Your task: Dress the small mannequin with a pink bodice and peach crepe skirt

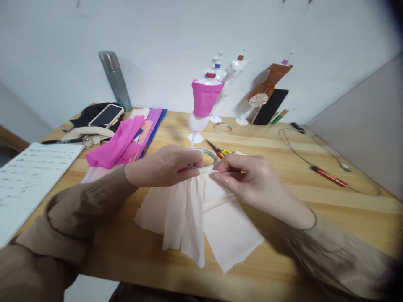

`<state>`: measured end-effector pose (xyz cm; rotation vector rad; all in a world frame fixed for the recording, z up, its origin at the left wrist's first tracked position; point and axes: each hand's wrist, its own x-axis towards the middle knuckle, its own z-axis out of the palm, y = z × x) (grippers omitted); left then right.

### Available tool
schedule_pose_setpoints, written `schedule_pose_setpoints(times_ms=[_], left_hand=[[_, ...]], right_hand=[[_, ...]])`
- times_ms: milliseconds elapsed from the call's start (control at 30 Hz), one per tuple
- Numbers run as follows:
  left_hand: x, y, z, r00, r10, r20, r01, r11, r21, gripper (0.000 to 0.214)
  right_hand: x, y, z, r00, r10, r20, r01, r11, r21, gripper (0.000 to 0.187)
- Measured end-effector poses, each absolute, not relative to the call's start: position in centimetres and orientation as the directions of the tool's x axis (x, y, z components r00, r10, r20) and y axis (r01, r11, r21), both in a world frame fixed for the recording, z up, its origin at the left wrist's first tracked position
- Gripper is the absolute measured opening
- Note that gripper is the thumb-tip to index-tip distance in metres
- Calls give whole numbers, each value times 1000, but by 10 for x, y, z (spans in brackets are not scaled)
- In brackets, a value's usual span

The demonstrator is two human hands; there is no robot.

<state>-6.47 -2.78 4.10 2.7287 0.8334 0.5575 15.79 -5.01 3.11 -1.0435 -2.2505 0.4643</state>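
Observation:
A pale cream piece of fabric [185,214], gathered in folds along its top edge, hangs down over the front of the wooden table. My left hand [166,165] pinches its top edge from the left, thumb below the fingers. From the right, my right hand [248,178] pinches the same edge a short way off. Just behind my fingertips lies a roll of tape [215,156], partly covered by my left hand. Scissors [217,149] with red and yellow handles rest beyond my right hand, their handles partly hidden.
Behind stands a small mannequin [208,98] in pink cloth, with several others by the wall. Left are folded fabrics [115,144], a phone [107,115], a flask [116,79] and a notebook [37,180]. Right lie a corded red-handled tool [329,176] and a green tube [279,117].

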Motion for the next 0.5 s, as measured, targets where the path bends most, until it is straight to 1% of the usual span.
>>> schedule_pose_setpoints(times_ms=[300,500], left_hand=[[-65,-27,40,767,567,302,484,-819,308,11],[-65,-26,40,769,577,277,492,-810,320,12]], right_hand=[[158,-51,30,-517,771,371,547,631,-549,16],[159,-52,31,-540,752,379,526,653,-545,16]])
